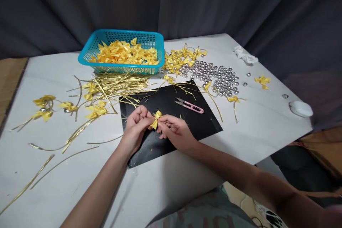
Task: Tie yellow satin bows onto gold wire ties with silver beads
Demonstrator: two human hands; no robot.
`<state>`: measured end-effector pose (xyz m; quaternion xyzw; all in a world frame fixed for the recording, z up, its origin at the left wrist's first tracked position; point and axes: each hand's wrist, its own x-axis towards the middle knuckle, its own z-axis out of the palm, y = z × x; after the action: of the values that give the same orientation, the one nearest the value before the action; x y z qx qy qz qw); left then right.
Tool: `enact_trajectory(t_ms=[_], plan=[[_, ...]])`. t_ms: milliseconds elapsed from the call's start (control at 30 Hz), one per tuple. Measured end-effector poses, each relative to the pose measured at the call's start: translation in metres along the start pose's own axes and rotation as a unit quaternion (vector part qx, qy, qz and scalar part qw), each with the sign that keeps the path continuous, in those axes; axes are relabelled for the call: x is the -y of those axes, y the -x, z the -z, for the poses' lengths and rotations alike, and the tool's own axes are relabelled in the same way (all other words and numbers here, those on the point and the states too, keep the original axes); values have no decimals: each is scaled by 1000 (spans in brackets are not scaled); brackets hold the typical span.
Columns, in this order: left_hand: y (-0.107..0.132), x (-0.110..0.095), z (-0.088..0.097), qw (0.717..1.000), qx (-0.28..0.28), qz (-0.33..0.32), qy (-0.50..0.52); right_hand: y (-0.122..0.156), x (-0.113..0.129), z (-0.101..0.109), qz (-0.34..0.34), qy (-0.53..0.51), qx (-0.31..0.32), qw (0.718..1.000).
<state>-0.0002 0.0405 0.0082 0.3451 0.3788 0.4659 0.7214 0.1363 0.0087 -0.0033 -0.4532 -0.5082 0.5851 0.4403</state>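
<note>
Over the black mat I pinch a small yellow ribbon bow between both hands. My left hand is closed on the bow's left side, thumb and forefinger together. On its right side, the fingertips of my right hand are closed on it too. Part of the bow is hidden by my fingers, and I cannot tell whether a bell or tie is in there with it. Pink-handled thread snips lie on the mat beyond my right hand. Gold twist ties are heaped past my left hand.
A blue basket full of yellow bows stands at the back. Silver bells are spread right of it, beside more bows. Finished-looking bows with ties lie at left. A white mouse and crumpled tissue sit near the right edge.
</note>
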Motion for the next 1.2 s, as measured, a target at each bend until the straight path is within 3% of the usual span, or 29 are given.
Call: enact_trajectory(t_ms=[300, 467, 767, 967, 1200], plan=[[0, 0, -1, 1000, -11, -6, -21, 1, -3, -1, 19, 39, -39, 998], [2, 1, -2, 999, 10, -27, -26, 0, -4, 0, 17, 39, -62, 997], [2, 3, -1, 988, -67, -99, -97, -1, -1, 0, -2, 23, -78, 997], [7, 0, -6, 955, -109, -164, -220, -2, 0, 1, -12, 6, -76, 997], [9, 4, 3, 889, -81, -256, -371, -3, 1, 2, -19, -9, -67, 998]])
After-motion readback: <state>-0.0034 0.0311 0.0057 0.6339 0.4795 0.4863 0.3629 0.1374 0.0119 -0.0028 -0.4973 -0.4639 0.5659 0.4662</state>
